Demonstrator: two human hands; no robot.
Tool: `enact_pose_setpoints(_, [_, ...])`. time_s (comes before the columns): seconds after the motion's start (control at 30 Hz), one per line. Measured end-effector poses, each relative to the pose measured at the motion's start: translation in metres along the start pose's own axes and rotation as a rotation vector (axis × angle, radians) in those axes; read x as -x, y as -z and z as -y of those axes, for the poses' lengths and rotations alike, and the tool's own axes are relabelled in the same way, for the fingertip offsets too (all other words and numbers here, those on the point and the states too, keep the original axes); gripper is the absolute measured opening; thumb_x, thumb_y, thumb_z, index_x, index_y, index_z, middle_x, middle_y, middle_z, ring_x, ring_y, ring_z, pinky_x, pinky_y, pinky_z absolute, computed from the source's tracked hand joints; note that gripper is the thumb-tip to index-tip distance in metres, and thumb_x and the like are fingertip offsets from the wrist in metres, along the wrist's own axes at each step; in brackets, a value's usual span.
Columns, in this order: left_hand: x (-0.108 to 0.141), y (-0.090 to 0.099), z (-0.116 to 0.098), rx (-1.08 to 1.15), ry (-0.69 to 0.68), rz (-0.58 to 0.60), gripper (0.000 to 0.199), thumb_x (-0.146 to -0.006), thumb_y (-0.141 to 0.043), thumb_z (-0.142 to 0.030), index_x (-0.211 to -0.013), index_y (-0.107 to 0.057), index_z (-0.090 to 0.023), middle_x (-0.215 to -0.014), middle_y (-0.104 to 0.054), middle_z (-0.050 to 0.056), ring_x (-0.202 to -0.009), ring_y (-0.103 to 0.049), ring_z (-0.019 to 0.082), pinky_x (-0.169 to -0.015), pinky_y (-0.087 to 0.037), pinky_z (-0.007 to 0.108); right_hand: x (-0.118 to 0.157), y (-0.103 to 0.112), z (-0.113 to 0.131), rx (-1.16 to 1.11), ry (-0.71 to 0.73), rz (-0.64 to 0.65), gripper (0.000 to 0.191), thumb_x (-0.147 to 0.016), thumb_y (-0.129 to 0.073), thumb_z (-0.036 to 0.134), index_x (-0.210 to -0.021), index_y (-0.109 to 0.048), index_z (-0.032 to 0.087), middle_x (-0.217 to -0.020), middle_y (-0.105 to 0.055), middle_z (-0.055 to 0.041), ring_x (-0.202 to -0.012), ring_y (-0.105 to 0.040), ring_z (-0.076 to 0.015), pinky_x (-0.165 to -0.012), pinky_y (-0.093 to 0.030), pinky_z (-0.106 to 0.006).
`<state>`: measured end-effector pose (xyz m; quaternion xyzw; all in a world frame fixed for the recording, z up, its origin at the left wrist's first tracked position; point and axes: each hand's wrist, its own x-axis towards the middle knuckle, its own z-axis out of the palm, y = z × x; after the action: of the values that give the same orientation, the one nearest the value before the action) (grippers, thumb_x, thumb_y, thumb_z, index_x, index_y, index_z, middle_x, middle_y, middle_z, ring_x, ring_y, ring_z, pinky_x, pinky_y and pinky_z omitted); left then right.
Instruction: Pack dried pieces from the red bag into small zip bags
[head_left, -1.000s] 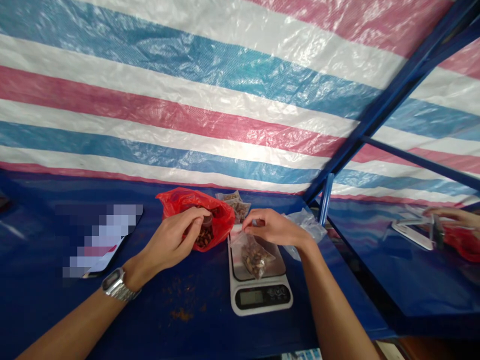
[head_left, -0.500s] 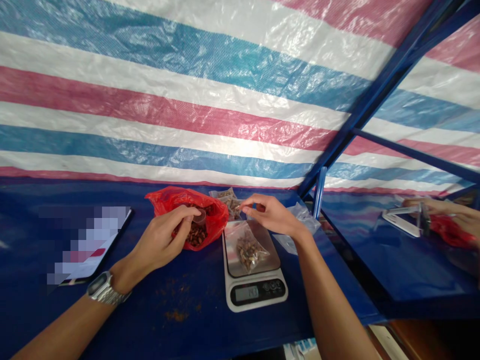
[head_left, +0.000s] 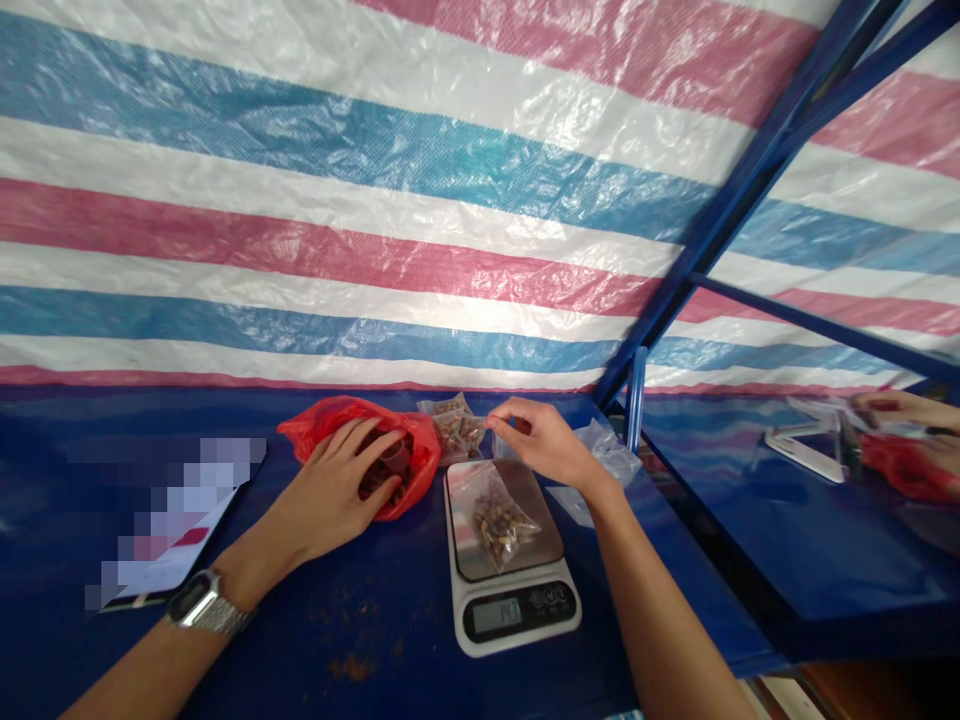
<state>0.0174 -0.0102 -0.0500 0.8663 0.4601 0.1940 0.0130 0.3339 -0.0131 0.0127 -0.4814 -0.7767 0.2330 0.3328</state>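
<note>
Red plastic bag (head_left: 418, 458) of brown pieces under the left hand (head_left: 330, 490), with a white digital kitchen scale (head_left: 517, 643) just beside it.

Nearest, a silver wristwatch (head_left: 204, 605) circles the left wrist above the dark blue surface (head_left: 97, 665). On the scale's platform lies a clear zip bag of brown pieces (head_left: 499, 525), with neither hand touching it. The left hand curls, partly closed, into the red bag's mouth, its fingers around a small clear cup (head_left: 395, 457). The right hand (head_left: 540, 445) pinches near the scale's far edge; whether it holds anything cannot be told. Small filled packets (head_left: 450, 425) lie between the hands. Farthest, a red, white and blue striped tarpaulin (head_left: 375, 200) hangs.
</note>
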Motion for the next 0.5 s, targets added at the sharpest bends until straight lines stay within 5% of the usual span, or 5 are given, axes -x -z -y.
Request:
enact_pose_setpoints(0.17, [0.0, -0.001, 0.007, -0.04, 0.045, -0.09, 0.049, -0.098, -0.055, -0.044, -0.142, -0.059, -0.024, -0.149, -0.055, 0.015, -0.142, -0.047, 0.037, -0.118, -0.041, 0.059, 0.005, 0.001, 0.004, 0.006, -0.002, 0.178, 0.021, -0.098, -0.064, 0.038, -0.103, -0.076, 0.021, -0.102, -0.075, -0.004, -0.092, -0.066, -0.019, -0.082, -0.046, -0.031])
enact_pose_setpoints(0.37, [-0.006, 0.02, 0.003, 0.052, 0.114, -0.221, 0.042, -0.105, -0.039, -0.038, -0.139, -0.058, -0.02, -0.136, -0.062, 0.014, -0.13, -0.054, 0.032, -0.115, -0.043, 0.054, 0.017, 0.008, 0.017, 0.161, -0.181, 0.272, 0.039, -0.091, -0.072, 0.053, -0.115, -0.066, 0.023, -0.095, -0.069, -0.0018, -0.08, -0.063, -0.0189, -0.07, -0.045, -0.03])
enact_pose_setpoints(0.5, [-0.006, 0.027, 0.002, 0.054, 0.123, -0.241, 0.032, -0.103, -0.045, -0.035, -0.125, -0.064, -0.019, -0.124, -0.067, 0.012, -0.12, -0.058, 0.031, -0.111, -0.046, 0.052, 0.03, 0.004, 0.041, 0.263, -0.303, 0.354, 0.041, -0.085, -0.077, 0.047, -0.111, -0.057, 0.024, -0.092, -0.071, -0.0028, -0.075, -0.064, -0.0223, -0.061, -0.038, -0.03])
